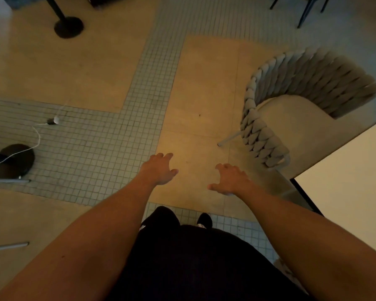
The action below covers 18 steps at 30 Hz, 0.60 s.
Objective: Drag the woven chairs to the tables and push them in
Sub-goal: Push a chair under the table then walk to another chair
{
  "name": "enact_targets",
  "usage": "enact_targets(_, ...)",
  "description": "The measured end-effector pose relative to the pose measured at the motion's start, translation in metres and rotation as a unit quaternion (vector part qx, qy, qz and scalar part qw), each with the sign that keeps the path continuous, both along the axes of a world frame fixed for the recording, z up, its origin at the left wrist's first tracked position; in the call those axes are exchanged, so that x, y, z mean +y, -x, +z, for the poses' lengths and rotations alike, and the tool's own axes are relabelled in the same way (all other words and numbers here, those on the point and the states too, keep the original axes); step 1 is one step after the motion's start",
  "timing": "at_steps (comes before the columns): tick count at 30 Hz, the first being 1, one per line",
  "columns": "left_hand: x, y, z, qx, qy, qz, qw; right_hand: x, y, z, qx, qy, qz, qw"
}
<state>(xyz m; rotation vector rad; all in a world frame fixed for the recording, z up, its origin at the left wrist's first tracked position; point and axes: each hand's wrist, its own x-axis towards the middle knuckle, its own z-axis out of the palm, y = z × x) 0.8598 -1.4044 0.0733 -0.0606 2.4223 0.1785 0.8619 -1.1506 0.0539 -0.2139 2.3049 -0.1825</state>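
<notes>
A grey woven chair with a pale seat cushion stands at the right, its seat partly under the corner of a light-topped table. My left hand and my right hand hover over the floor in front of me, fingers spread and relaxed, holding nothing. My right hand is a short way left of the chair's braided armrest and does not touch it. My dark trousers and one shoe show below.
Two black round post bases stand on the floor, one at the top left and one at the left with a white cable trailing past it. Dark chair legs show at the top right. Tan floor panels and grey tiled strips lie between.
</notes>
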Motion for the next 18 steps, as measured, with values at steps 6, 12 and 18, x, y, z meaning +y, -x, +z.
enact_targets(6, -0.008, 0.072, -0.004, 0.004, -0.010, 0.000, 1.000, -0.010, 0.075, -0.003, -0.010, 0.000, 0.006, 1.000)
enact_targets(12, -0.033, 0.178, -0.013, 0.016, -0.024, -0.024, 0.999, -0.028, 0.164, -0.011, -0.015, -0.011, -0.018, 1.000)
enact_targets(18, -0.063, 0.284, -0.013, 0.010, -0.015, -0.067, 0.998, -0.058, 0.252, -0.010, -0.011, -0.008, -0.069, 0.998)
